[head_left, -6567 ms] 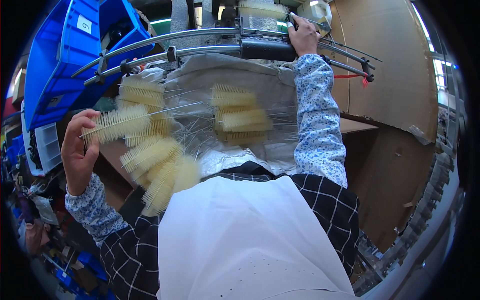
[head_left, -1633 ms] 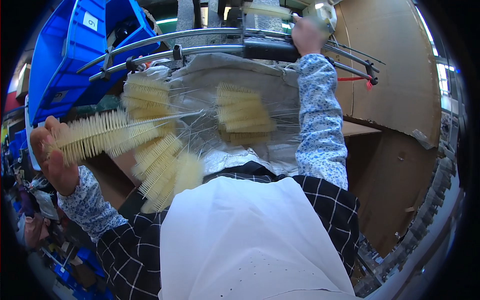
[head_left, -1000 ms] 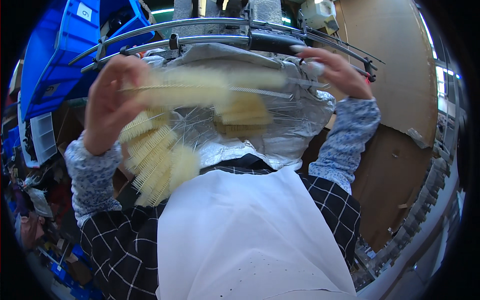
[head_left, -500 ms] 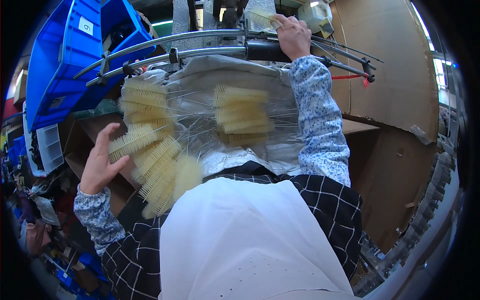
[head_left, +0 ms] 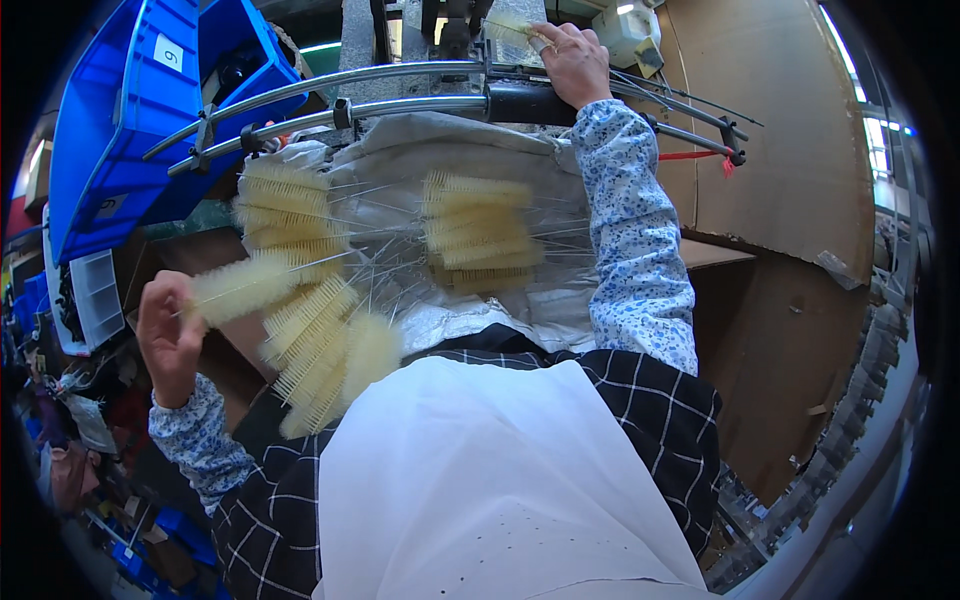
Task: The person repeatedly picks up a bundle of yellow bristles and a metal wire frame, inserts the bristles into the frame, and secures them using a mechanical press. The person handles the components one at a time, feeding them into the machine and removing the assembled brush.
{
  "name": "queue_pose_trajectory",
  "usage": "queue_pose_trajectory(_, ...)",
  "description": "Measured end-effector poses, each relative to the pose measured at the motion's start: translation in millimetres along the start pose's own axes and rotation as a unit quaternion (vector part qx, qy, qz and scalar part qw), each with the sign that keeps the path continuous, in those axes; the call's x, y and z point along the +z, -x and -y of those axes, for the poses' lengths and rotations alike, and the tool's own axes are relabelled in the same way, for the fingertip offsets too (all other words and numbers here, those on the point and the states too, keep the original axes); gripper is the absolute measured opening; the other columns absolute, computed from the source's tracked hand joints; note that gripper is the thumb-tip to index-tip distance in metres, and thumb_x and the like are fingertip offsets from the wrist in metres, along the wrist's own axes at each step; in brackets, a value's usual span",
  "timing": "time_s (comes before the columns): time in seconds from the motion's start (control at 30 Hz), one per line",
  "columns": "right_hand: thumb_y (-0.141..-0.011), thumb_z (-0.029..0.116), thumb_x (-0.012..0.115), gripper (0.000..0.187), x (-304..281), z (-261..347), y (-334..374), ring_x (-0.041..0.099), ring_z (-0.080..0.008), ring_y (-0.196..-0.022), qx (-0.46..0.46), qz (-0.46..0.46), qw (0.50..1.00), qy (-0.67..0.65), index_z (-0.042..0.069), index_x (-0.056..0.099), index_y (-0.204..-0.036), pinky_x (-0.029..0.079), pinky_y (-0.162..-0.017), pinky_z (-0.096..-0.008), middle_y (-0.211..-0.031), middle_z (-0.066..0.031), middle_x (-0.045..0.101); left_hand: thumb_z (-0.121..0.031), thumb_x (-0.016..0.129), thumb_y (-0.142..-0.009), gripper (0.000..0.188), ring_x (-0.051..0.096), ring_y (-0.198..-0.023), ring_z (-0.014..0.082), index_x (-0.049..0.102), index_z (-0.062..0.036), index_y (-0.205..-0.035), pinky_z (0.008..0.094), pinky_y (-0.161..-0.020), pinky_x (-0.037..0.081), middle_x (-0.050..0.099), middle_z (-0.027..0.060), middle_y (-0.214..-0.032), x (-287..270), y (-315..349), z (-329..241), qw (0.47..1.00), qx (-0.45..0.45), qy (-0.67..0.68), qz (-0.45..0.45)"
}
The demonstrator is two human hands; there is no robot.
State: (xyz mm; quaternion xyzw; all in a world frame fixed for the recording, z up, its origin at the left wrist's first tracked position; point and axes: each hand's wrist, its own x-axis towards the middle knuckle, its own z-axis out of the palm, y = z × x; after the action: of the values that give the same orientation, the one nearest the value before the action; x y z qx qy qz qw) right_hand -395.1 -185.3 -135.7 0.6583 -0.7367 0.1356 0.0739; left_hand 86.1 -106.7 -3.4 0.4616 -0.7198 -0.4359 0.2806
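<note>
My left hand (head_left: 172,335) pinches the outer end of a pale yellow bottle brush (head_left: 245,287), whose wire stem points right over the other brushes. Beneath and beside it, a fanned row of similar brushes (head_left: 305,330) lies on a grey-white cloth (head_left: 390,150) across my lap. A second stack of brushes (head_left: 480,225) sits in the middle, stems to the right. At the top, my right hand (head_left: 577,65) is closed with its fingertips on another brush (head_left: 510,27) by the machine; most of that stem is hidden.
Two bent metal rails (head_left: 400,105) with clamps cross in front of the machine. Blue bins (head_left: 135,120) stand at the upper left. Tall cardboard (head_left: 770,130) and an open cardboard box (head_left: 780,370) are on the right. A red strip (head_left: 700,155) hangs from the rail's right end.
My left hand has closed on a brush's end and drawn it out leftward from the fanned row. My right hand has shifted slightly left with its brush.
</note>
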Motion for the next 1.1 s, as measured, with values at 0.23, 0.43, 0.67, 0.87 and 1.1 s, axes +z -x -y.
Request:
queue_pose_trajectory(0.23, -0.081, 0.023, 0.048, 0.027, 7, -5, -22, 0.042, -0.0205, -0.102, -0.041, 0.025, 0.998, 0.042, 0.023, 0.054, -0.107, 0.03, -0.084, -0.0415, -0.101, -0.0007, 0.053, -0.007, 0.048, -0.068, 0.027, 0.038, -0.072, 0.0097, 0.04, -0.0055, -0.093, 0.0201, -0.061, 0.032, 0.038, 0.0069, -0.089, -3, -10, -6, 0.996, 0.069, 0.039, -0.03)
queue_pose_trajectory(0.43, -0.078, 0.031, 0.053, 0.038, 2, -23, -8, 0.038, -0.0219, -0.107, -0.036, -0.106, 0.989, 0.1, 0.021, 0.051, -0.114, 0.027, -0.088, -0.0434, -0.11, -0.0016, 0.05, -0.003, 0.047, -0.067, 0.027, 0.038, -0.07, 0.009, 0.04, -0.0057, -0.093, 0.0192, -0.059, 0.033, 0.038, 0.0065, -0.089, 2, -17, -8, 0.996, 0.085, 0.033, 0.005)
queue_pose_trajectory(0.67, -0.074, 0.023, 0.054, 0.037, 2, -47, 14, 0.048, -0.0241, -0.102, 0.108, -0.047, 0.993, -0.024, 0.014, 0.054, -0.111, 0.034, -0.087, -0.0387, -0.109, -0.0067, 0.054, -0.003, 0.047, -0.068, 0.028, 0.038, -0.072, 0.0096, 0.04, -0.0055, -0.094, 0.0201, -0.063, 0.033, 0.038, 0.0073, -0.09, -5, -15, -4, 0.997, 0.072, 0.03, -0.028)
queue_pose_trajectory(0.87, -0.074, 0.021, 0.054, 0.035, 8, -23, 9, 0.053, -0.0254, -0.098, 0.09, -0.067, 0.99, -0.082, 0.011, 0.055, -0.108, 0.037, -0.084, -0.0407, -0.106, -0.0071, 0.056, -0.006, 0.049, -0.066, 0.031, 0.038, -0.078, 0.013, 0.04, -0.004, -0.095, 0.0239, -0.071, 0.033, 0.038, 0.0094, -0.092, -12, -18, -8, 0.996, 0.082, 0.021, -0.04)
queue_pose_trajectory(1.1, -0.076, 0.013, 0.048, 0.024, 16, 54, -4, 0.055, -0.0237, -0.091, 0.094, -0.051, 0.993, -0.055, 0.008, 0.058, -0.096, 0.038, -0.079, -0.043, -0.095, -0.0074, 0.059, -0.006, 0.049, -0.066, 0.031, 0.038, -0.079, 0.0134, 0.04, -0.0039, -0.095, 0.0243, -0.072, 0.033, 0.039, 0.0097, -0.093, -20, -4, -6, 0.996, 0.067, 0.019, -0.057)
